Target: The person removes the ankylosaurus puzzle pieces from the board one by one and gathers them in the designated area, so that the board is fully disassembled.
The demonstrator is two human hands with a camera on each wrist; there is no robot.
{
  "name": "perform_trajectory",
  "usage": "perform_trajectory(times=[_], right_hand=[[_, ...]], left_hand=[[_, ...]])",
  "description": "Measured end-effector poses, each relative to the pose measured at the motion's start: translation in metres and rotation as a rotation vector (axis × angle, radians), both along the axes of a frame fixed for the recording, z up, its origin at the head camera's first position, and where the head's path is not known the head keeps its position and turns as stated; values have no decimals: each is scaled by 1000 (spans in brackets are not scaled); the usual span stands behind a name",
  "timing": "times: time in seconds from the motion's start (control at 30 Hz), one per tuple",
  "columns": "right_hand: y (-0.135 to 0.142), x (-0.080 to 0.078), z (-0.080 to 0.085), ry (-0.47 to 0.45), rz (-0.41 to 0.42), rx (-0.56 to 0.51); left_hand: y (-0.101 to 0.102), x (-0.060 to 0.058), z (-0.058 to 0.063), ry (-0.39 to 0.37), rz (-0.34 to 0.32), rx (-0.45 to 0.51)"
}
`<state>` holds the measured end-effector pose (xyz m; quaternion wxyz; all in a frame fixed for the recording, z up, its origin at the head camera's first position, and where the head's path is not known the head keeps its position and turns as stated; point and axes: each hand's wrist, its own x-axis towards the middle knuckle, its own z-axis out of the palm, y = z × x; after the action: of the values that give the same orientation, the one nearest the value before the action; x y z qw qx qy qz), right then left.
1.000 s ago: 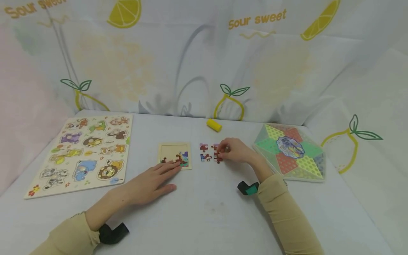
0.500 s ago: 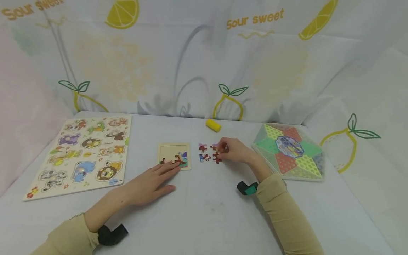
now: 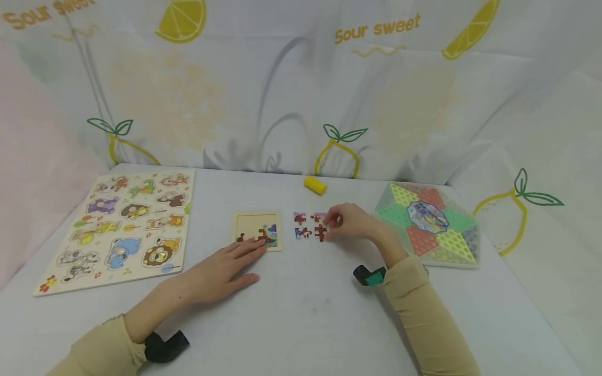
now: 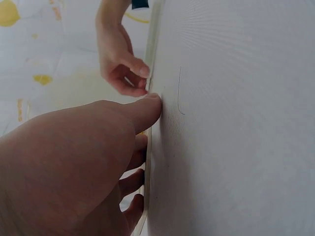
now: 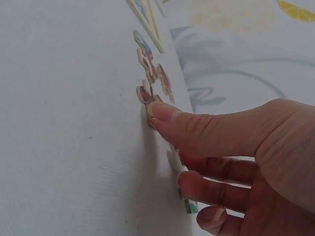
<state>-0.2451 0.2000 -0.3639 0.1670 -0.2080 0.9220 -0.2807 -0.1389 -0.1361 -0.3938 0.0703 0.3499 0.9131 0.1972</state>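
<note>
In the head view my left hand [image 3: 218,274] lies with extended fingers over the front edge of a small wooden puzzle tray [image 3: 242,215]. Several pieces fill the tray's lower part, some hidden by those fingers. My right hand [image 3: 352,223] is at the loose jigsaw pieces to the tray's right. Its thumb and curled index finger pinch a dark red jigsaw piece [image 3: 321,233], which lies flat. In the right wrist view the thumb [image 5: 165,112] touches that piece's edge; the index fingertip is hidden. Beside it lie a purple-and-red piece [image 3: 299,218] and a blue-and-red piece [image 3: 303,233].
A large animal peg puzzle board [image 3: 127,211] lies at the left. At the right is a clear hexagonal case with a coloured star [image 3: 428,222]. A yellow cylinder [image 3: 315,185] lies behind the pieces. Under my right fingers is a thin green-ended piece [image 5: 192,206].
My right hand has shifted slightly to the right, its thumb and index finger spreading a little, so more of the dark red piece shows. My left hand stays in place.
</note>
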Motion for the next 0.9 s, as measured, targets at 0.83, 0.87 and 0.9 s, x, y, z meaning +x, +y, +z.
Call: perform_trajectory(times=[0.83,0.87,0.9], right_hand=[[1,2,1,-76,8,21],[1,2,1,-80,7,23],[1,2,1,-84,4,24]], left_hand=[[0,1,1,3,-3,-3],[0,1,1,3,-3,-3],[0,1,1,4,-1,-3]])
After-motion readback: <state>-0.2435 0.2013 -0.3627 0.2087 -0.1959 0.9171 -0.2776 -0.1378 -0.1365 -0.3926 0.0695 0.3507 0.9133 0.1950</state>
